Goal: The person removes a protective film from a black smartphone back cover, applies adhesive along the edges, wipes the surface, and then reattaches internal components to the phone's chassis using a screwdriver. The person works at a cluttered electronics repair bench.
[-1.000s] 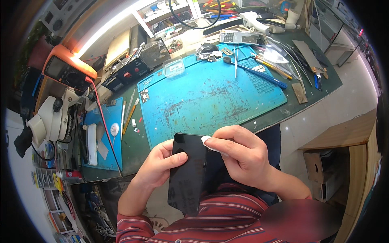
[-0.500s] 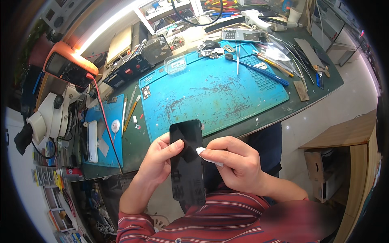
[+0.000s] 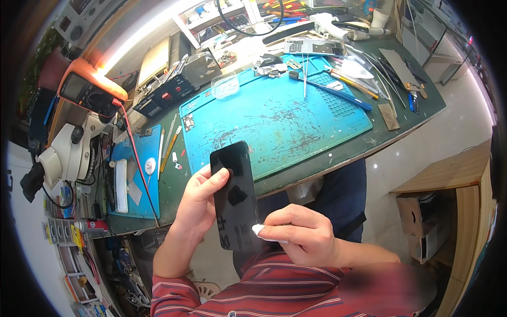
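My left hand point(image 3: 199, 198) grips a black smartphone point(image 3: 233, 185) by its left side, the thumb lying across the glass. Its dark, glossy face is turned up toward me and carries reflections. With thumb and fingers pinched, my right hand point(image 3: 301, 232) holds a white wipe point(image 3: 259, 230), folded small, whose tip is at the phone's lower right edge. Part of the wipe is hidden inside the fingers. Both hands are in front of the bench's near edge, above my lap.
A blue work mat point(image 3: 274, 121) covers much of the green bench, with tweezers point(image 3: 304, 79) and a blue-handled brush point(image 3: 332, 91) on it. An orange multimeter point(image 3: 91, 87) and a white microscope point(image 3: 63, 153) stand at the left. A wooden cabinet point(image 3: 443, 169) is at the right.
The phone and my left hand have shifted up and slightly left. My right hand with the wipe has slid down along the phone's right edge, from about its middle to near its lower end.
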`<state>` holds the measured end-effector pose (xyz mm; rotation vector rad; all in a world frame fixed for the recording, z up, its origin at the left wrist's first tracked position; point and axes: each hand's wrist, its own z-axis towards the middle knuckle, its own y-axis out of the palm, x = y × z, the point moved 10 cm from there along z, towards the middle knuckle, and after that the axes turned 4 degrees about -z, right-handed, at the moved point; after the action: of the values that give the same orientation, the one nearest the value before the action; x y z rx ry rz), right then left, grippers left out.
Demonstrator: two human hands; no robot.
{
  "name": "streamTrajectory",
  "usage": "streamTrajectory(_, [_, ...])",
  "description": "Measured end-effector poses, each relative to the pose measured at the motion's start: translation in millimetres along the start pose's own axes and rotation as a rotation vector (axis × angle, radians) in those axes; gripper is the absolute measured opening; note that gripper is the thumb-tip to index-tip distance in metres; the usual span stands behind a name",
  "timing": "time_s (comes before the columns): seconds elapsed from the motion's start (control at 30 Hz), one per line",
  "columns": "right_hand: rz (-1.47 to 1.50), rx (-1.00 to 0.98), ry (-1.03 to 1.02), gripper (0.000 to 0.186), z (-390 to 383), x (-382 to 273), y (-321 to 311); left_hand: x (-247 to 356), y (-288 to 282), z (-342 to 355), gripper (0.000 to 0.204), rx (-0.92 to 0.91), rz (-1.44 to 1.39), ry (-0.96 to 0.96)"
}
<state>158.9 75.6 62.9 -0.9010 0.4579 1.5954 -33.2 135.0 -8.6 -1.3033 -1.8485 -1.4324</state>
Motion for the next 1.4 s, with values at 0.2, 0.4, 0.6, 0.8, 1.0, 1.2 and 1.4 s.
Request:
streamTrajectory(0.2, [0.113,-0.131,0.016,0.035,-23.4,-2.4,16.5,20.4,-15.8,11.2,0.018,0.071,-0.059,0.089])
streamTrajectory(0.4, [-0.024,0.213,0.119,0.037,-18.2,15.8,-34.1,22.0,-12.2,9.2,0.02,0.139,-0.101,0.163])
streamTrajectory(0.6, [-0.237,0.307,-0.033,0.037,-14.2,10.1,-32.6,16.7,-2.1,13.7,0.019,0.133,-0.13,0.17])
streamTrajectory(0.8, [-0.386,0.334,-0.115,0.036,-11.6,12.0,-29.2,9.3,2.0,15.2,0.021,0.139,-0.153,0.168])
streamTrajectory(1.0, [-0.52,0.381,-0.203,0.033,-14.6,7.8,-28.7,-1.3,4.5,14.7,0.022,0.199,-0.183,0.134])
streamTrajectory(1.2, [-0.539,0.336,-0.206,0.031,-16.3,7.8,-19.7,2.1,8.3,14.2,0.021,0.218,-0.18,0.164])
streamTrajectory(1.4, [-0.333,0.149,-0.177,0.035,-22.9,15.7,9.1,3.3,7.3,18.9,0.024,0.256,-0.213,0.167])
